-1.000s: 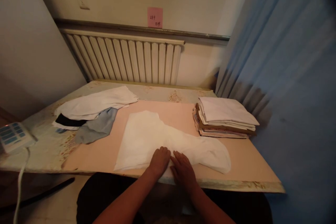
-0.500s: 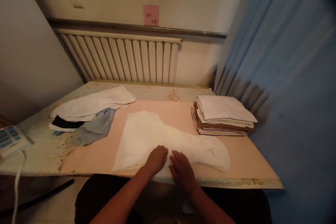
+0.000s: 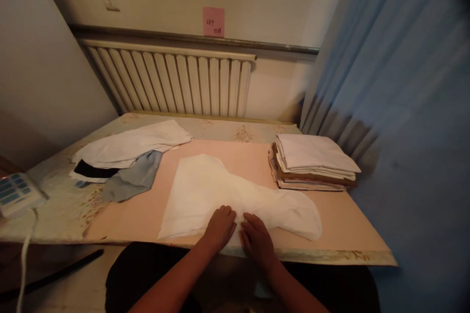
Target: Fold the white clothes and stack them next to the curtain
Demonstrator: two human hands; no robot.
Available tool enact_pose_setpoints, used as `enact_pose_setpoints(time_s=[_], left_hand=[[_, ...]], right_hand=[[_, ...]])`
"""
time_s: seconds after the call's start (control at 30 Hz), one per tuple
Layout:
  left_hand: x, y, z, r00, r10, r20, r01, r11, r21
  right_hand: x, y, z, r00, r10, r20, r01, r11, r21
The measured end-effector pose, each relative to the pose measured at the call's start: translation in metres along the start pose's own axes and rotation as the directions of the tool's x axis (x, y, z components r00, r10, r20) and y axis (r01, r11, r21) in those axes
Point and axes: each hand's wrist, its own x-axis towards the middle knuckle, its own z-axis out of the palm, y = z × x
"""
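Observation:
A white garment lies spread in front of me, wide at the left and narrowing to a rounded, wrinkled end at the right. My left hand is closed at its near edge, fingers curled over the fabric. Just to the right, my right hand grips the same edge with bent fingers, the thumb toward the table's front. A small gap separates the two hands. The fingertips are partly hidden, so the exact hold on the cloth does not show.
A pink sheet covers part of the patterned tabletop. Loose white, black and grey clothes lie at the left, near a white device with a cord. Folded clothes are stacked at the right beside a blue curtain. Behind stands a radiator.
My right hand's fingers have gone from flatter and stretched out to curled at the garment's edge. The left hand has barely shifted, and the garment lies much as before.

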Motion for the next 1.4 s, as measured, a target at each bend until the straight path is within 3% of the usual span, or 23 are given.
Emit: enact_pose_setpoints(time_s=[0.4,0.6,0.73,0.93,1.2,1.4], left_hand=[[0.004,0.002,0.009,0.994,-0.112,-0.01,0.111,0.992,-0.06],[0.022,-0.022,0.006,0.946,-0.323,0.034,0.324,0.932,-0.164],[0.032,-0.037,0.004,0.924,-0.371,0.092,0.382,0.901,-0.208],[0.027,-0.028,0.005,0.928,-0.367,0.068,0.372,0.901,-0.221],[0.005,0.005,0.004,0.971,-0.237,-0.034,0.226,0.955,-0.194],[0.005,0.002,0.016,0.974,-0.195,-0.117,0.179,0.975,-0.132]], right_hand=[[0.001,0.002,0.001,0.995,-0.028,0.095,0.037,0.995,-0.096],[0.001,0.003,0.004,0.996,-0.036,0.081,0.044,0.994,-0.097],[0.001,0.003,0.004,0.996,-0.032,0.082,0.039,0.996,-0.083],[0.003,0.001,0.001,0.995,-0.027,0.093,0.034,0.997,-0.074],[-0.001,0.005,0.004,0.994,-0.055,0.099,0.062,0.996,-0.068],[-0.002,0.005,0.006,0.995,-0.068,0.074,0.074,0.994,-0.08]])
